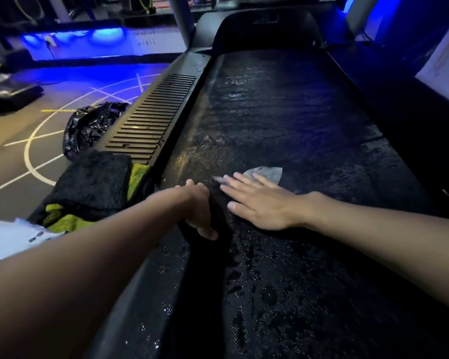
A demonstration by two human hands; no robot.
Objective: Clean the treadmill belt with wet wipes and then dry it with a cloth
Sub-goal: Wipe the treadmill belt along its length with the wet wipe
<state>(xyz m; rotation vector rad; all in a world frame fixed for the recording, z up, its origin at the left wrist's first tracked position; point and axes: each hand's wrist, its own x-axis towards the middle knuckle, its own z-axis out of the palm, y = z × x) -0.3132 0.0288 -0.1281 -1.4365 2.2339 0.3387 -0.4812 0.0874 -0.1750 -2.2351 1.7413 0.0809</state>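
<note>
Wiping step: my right hand (pixel 259 208), fingers flat, presses the wet wipe (pixel 267 172) onto the glistening belt (pixel 283 112) while my left hand (pixel 196 208) curls round its left edge; next, I judge, further strokes, then the cloth (pixel 94 177) lying alongside.

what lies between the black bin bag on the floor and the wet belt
In the head view, the treadmill's slatted side rail lies between the black bin bag and the belt, running along the belt's edge.
</note>
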